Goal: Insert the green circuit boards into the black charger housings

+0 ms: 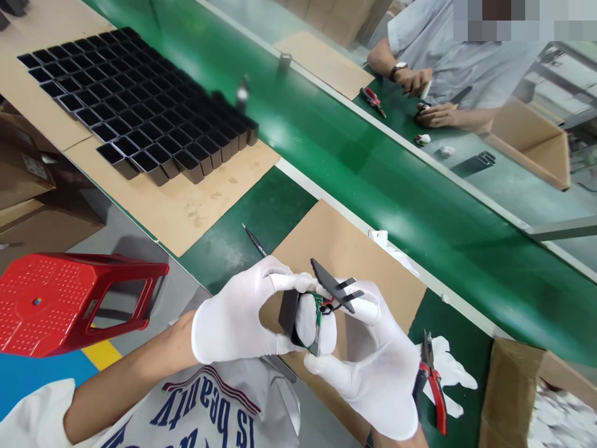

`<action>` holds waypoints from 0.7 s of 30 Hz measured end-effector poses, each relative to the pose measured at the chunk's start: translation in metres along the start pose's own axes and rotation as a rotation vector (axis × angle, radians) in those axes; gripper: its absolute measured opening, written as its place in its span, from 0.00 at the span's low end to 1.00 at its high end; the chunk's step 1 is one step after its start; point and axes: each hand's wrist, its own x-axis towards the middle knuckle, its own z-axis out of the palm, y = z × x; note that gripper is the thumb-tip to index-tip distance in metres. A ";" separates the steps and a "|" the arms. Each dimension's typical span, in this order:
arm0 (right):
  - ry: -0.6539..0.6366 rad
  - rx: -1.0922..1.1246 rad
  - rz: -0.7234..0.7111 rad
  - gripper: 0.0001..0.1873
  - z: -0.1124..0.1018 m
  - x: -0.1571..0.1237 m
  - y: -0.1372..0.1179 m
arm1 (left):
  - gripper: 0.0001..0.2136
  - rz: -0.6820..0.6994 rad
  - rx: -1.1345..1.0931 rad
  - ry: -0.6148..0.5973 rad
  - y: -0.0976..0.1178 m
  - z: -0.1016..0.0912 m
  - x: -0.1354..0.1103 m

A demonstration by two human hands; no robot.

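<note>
White gloves cover both of my hands. My left hand point(249, 311) is closed around a small black plastic case point(289, 311), its fingers and thumb on opposite sides. At the case's open end sits a green circuit board point(319, 305) with white padding point(306, 320) beside it. My right hand point(373, 354) pinches the board assembly between thumb and fingers. A flat black cover point(332, 285) with two prongs tilts up by its fingertips, and short red and black wires run near it. How far the board sits inside the case is hidden.
Rows of black cases point(153, 106) stand on cardboard at upper left. Red-handled pliers point(433, 386), a white glove point(450, 367) and a carton point(513, 392) lie at right. Tweezers point(254, 239) rest left of the cardboard sheet point(326, 239). A co-worker point(461, 68) sits across the green belt point(373, 168); a red stool point(51, 298) stands left.
</note>
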 end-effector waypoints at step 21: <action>0.042 0.191 0.061 0.30 -0.009 0.005 -0.015 | 0.32 -0.057 -0.029 -0.052 -0.002 -0.004 -0.008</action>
